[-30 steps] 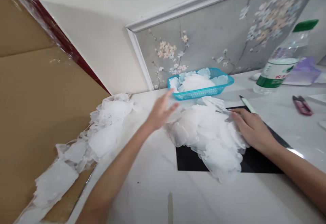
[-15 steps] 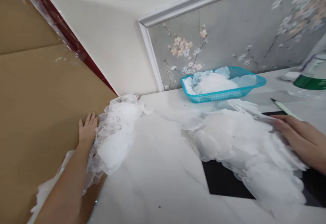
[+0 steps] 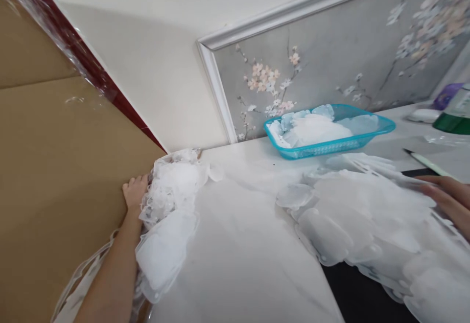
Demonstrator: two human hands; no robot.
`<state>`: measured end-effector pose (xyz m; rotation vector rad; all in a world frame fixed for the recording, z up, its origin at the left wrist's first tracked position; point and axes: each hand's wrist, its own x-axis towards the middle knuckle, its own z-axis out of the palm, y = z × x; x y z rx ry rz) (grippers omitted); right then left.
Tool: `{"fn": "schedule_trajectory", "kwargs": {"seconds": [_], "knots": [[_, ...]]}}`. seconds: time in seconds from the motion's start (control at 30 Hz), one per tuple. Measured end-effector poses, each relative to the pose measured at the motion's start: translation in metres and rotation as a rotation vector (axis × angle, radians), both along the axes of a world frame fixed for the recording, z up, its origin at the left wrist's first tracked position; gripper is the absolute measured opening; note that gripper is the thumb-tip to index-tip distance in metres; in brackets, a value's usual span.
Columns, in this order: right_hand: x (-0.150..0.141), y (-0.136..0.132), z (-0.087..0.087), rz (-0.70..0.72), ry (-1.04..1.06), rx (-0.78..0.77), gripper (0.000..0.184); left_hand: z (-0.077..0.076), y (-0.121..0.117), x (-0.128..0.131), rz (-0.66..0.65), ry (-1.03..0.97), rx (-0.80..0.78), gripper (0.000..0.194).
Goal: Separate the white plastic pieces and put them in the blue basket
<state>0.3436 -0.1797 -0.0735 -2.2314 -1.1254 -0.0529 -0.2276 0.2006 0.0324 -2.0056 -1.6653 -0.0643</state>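
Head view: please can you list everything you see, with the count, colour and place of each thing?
counter: one, white marble, middle and right
cardboard sheet: one, tan, far left
wall: one, cream, top middle
wallpaper: one panel, grey with blossoms, top right
basket: one, turquoise, counter's back
basket pieces: several, white and pale blue, in basket
large pile: many pieces, white, on mat
mat: one, black, lower right
small pile: several lacy pieces, white, counter's left edge
bottle: one, green label, far right, cut off
pen-like tool: one, white, right
left hand: one, beside small pile, on cardboard
right hand: one, on large pile, right edge
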Motion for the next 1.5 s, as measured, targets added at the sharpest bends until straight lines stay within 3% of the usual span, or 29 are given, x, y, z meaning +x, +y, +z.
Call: {"fn": "schedule_trajectory", "kwargs": {"seconds": [0.27,0.5,0.63,0.77,0.87,0.93,1.03,1.13,1.23,1.33,1.43,1.5], "knots": [[-0.018,0.005,0.021,0.037,0.118,0.043,0.031,0.002,-0.004,0.001,-0.001,-0.172,0.067,0.030],[-0.027,0.002,0.030,0.077,0.045,-0.003,0.039,0.014,-0.030,0.013,0.159,-0.611,0.320,0.040],[-0.027,0.001,0.031,0.109,0.032,-0.004,0.040,0.041,-0.056,0.014,0.171,-0.845,0.467,0.038],[-0.024,0.000,0.030,0.125,0.045,0.031,0.038,0.081,-0.081,0.029,0.059,-1.009,0.570,0.022],[-0.026,-0.002,0.035,0.146,0.070,0.036,0.038,0.111,-0.095,0.068,-0.092,-1.118,0.586,0.017],[-0.029,-0.003,0.039,0.155,0.078,0.034,0.040,0.121,-0.104,0.113,-0.218,-1.161,0.560,0.020],[-0.031,-0.005,0.042,0.178,0.094,0.040,0.044,0.108,-0.132,0.201,-0.472,-1.158,0.416,0.017],[-0.029,-0.006,0.041,0.178,0.094,0.102,0.043,0.061,-0.185,0.293,-0.749,-1.092,0.164,0.014],[-0.026,-0.006,0.040,0.189,0.111,0.151,0.041,0.009,-0.246,0.357,-1.041,-0.899,-0.181,0.022],[-0.026,-0.006,0.041,0.202,0.144,0.175,0.040,-0.012,-0.275,0.380,-1.175,-0.676,-0.483,0.050],[-0.025,-0.006,0.043,0.205,0.163,0.181,0.038,0.000,-0.265,0.373,-1.143,-0.629,-0.781,0.051],[-0.025,-0.006,0.043,0.202,0.180,0.187,0.038,0.013,-0.249,0.365,-1.115,-0.714,-0.831,0.050]]}}
